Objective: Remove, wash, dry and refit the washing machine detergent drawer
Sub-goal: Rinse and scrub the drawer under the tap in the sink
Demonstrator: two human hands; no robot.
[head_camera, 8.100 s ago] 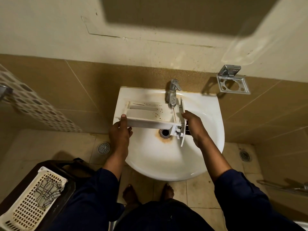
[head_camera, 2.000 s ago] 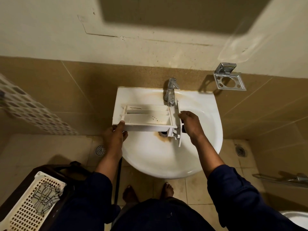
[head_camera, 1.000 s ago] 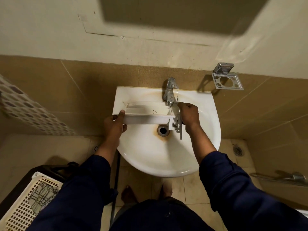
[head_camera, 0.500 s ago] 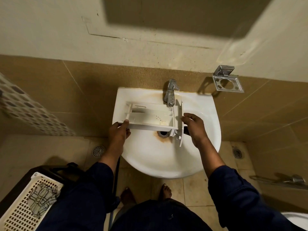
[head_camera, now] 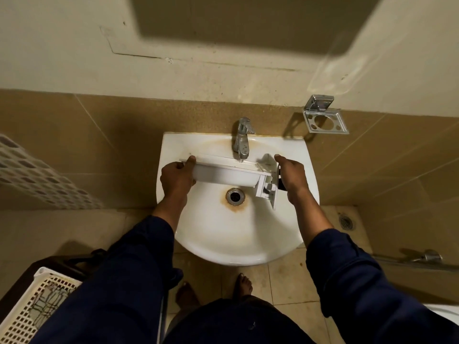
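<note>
Your left hand (head_camera: 177,178) and right hand (head_camera: 291,177) hold the detergent drawer (head_camera: 223,173) over the sink (head_camera: 238,239).
Left hand grips the drawer's rear end, thumb on its upper edge; right grips the front-panel end. Drawer lies crosswise under the tap (head_camera: 242,139), above the drain (head_camera: 234,196), tipped with its side wall toward you.

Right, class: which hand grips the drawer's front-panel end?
The right hand, at the front panel of the detergent drawer; the left hand holds the plain opposite end.

Glossy white ceramic sink (head_camera: 238,234), shiny chrome tap (head_camera: 242,137), matt white plastic drawer (head_camera: 223,173)
</note>
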